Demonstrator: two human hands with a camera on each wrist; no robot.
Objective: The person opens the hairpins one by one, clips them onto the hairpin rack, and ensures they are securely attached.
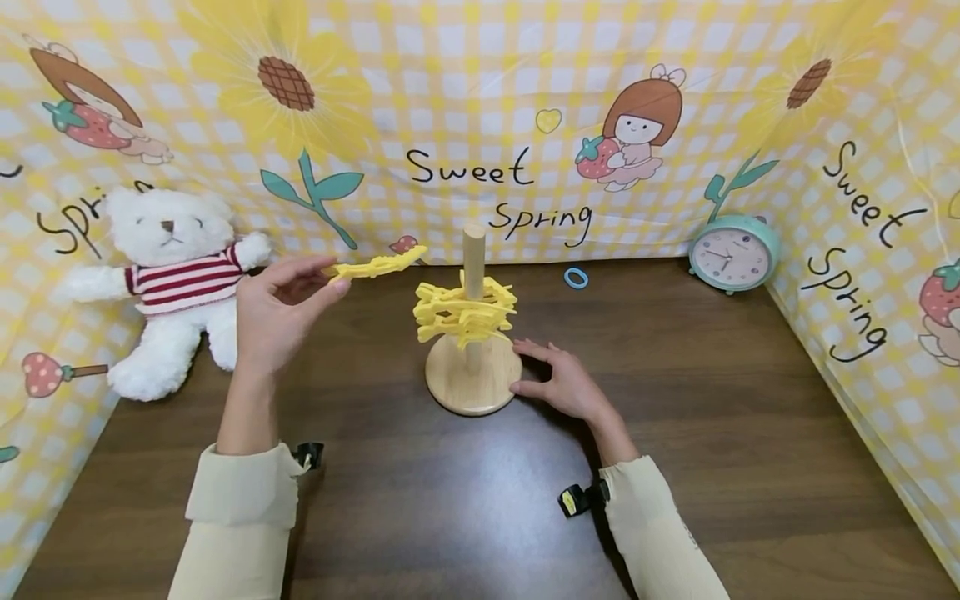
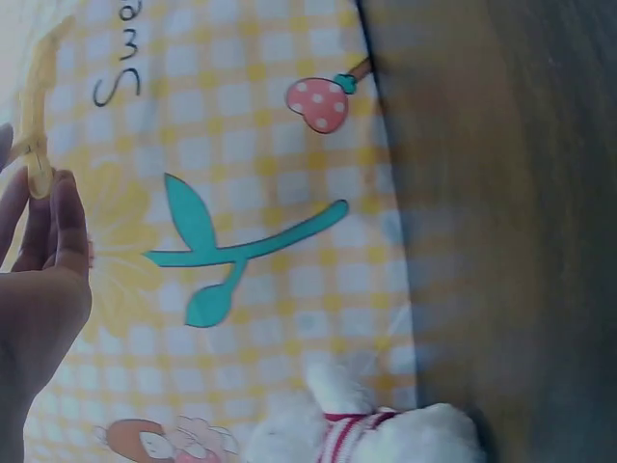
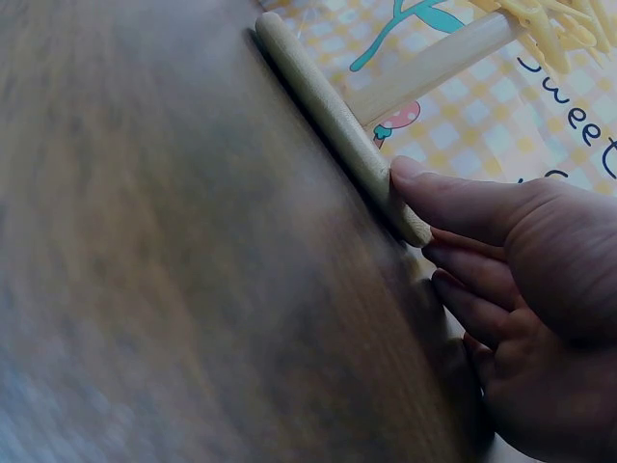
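My left hand [image 1: 281, 304] pinches one end of a thin, knobbly yellow plastic piece [image 1: 382, 263], held in the air left of a wooden stand. That piece [image 2: 37, 106] points away from the fingertips in the left wrist view. The stand has a round base [image 1: 472, 392] and an upright post [image 1: 474, 250]. Partway up the post, a tangled cluster of similar yellow pieces [image 1: 465, 312] surrounds it, above the base. My right hand [image 1: 562, 379] holds the base's right edge; in the right wrist view, the thumb [image 3: 453, 198] lies against the rim, with fingers beside it.
A white teddy bear [image 1: 180, 279] in a striped shirt leans at the back left. A small blue ring [image 1: 576, 278] lies behind the stand. At the back right stands a mint alarm clock [image 1: 733, 254]. Patterned cloth [image 1: 420, 100] walls the brown table [image 1: 420, 508] at the back and sides.
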